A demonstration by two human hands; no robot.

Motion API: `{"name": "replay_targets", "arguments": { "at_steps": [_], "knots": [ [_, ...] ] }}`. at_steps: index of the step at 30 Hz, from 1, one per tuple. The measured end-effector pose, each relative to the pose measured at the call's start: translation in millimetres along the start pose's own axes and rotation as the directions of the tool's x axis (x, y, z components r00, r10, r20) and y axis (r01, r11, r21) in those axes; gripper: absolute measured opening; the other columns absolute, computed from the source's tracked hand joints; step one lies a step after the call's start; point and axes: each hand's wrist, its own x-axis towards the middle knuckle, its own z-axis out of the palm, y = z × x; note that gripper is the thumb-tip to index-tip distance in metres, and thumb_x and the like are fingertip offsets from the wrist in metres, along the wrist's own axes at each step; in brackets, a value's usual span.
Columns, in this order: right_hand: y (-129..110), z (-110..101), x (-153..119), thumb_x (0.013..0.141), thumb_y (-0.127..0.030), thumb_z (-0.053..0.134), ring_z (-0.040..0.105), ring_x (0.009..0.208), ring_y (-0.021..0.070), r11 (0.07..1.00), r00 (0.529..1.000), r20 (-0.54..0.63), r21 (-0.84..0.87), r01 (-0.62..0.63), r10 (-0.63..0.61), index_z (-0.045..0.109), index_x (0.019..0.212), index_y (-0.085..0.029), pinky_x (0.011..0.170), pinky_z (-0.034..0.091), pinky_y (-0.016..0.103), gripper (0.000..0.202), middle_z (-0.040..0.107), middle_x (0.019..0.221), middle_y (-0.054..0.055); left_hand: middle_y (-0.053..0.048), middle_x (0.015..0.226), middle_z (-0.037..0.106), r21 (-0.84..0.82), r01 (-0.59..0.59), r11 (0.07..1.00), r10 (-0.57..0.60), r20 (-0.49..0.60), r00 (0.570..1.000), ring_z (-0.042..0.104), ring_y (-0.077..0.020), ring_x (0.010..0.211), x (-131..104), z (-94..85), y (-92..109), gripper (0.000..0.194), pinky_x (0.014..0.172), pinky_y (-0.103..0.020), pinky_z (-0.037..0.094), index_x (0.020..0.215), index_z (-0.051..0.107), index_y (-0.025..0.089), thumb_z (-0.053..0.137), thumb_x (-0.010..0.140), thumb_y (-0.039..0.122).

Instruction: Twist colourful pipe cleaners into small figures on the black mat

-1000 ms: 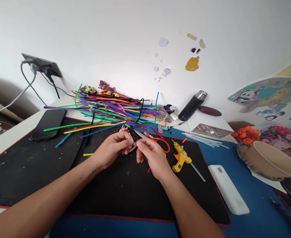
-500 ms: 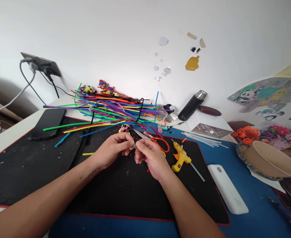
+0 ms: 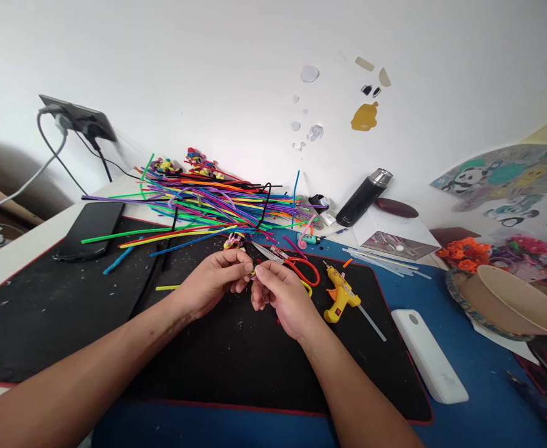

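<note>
My left hand (image 3: 224,277) and my right hand (image 3: 280,292) meet above the black mat (image 3: 226,367), thumbs and forefingers pinched close together. Between the fingertips shows a tiny yellowish piece, mostly hidden, too small to name. Just beyond my hands lies a small pink, black and yellow figure (image 3: 234,241). Scissors with orange-red handles (image 3: 301,267) lie behind my right hand. To its right rests a yellow glue gun (image 3: 341,295) with a clear stick in its back. A large pile of coloured pipe cleaners (image 3: 208,202) spreads along the wall.
A phone (image 3: 91,230) lies on the left. Behind stands a tilted black flask (image 3: 364,198). Clear glue sticks (image 3: 385,261), a white power bank (image 3: 429,356) and a round bowl (image 3: 516,302) are on the right. Cables hang from a wall socket (image 3: 77,118).
Both hands keep nearly the same pose, with only slight finger movement. The view has shifted very slightly, and a bit more of the small figure shows.
</note>
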Motion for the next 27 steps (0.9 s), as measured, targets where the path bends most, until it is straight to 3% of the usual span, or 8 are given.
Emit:
{"name": "replay_targets", "arguments": {
  "at_steps": [9,18,27],
  "knots": [
    [-1.1,-0.4,0.1,0.087,-0.054,0.076,0.057,0.050,0.0118,0.999,0.999,0.035,0.029,-0.015,0.014,0.064,0.081,-0.020,0.052,0.036,0.025,0.037,0.064,0.059,-0.003,0.000,0.066,0.066,-0.023,0.021,1.000,-0.021,0.008,1.000,0.052,-0.0085,0.053,-1.1,0.4,0.2,0.033,0.054,-0.022,0.040,0.073,0.073,0.015,0.095,0.070,0.040],
    [-3.1,-4.6,1.9,0.086,-0.052,0.077,0.058,0.050,0.0121,0.998,0.999,-0.037,-0.061,0.032,-0.034,0.065,0.084,-0.020,0.053,0.039,0.025,0.034,0.064,0.059,-0.003,0.002,0.062,0.061,0.114,-0.071,0.991,0.067,0.038,0.997,0.051,-0.0098,0.054,1.0,-3.0,0.5,0.032,0.055,-0.024,0.040,0.077,0.072,0.016,0.091,0.076,0.042],
    [-3.6,-6.5,2.9,0.083,-0.050,0.080,0.058,0.050,0.0123,0.998,0.998,-0.051,-0.058,0.028,-0.031,0.065,0.085,-0.020,0.052,0.039,0.025,0.034,0.065,0.059,-0.003,0.003,0.063,0.061,0.174,-0.033,0.984,0.025,0.049,0.999,0.052,-0.0103,0.054,1.9,-1.7,0.2,0.036,0.055,-0.024,0.042,0.078,0.070,0.016,0.088,0.077,0.047]
  ]
}}
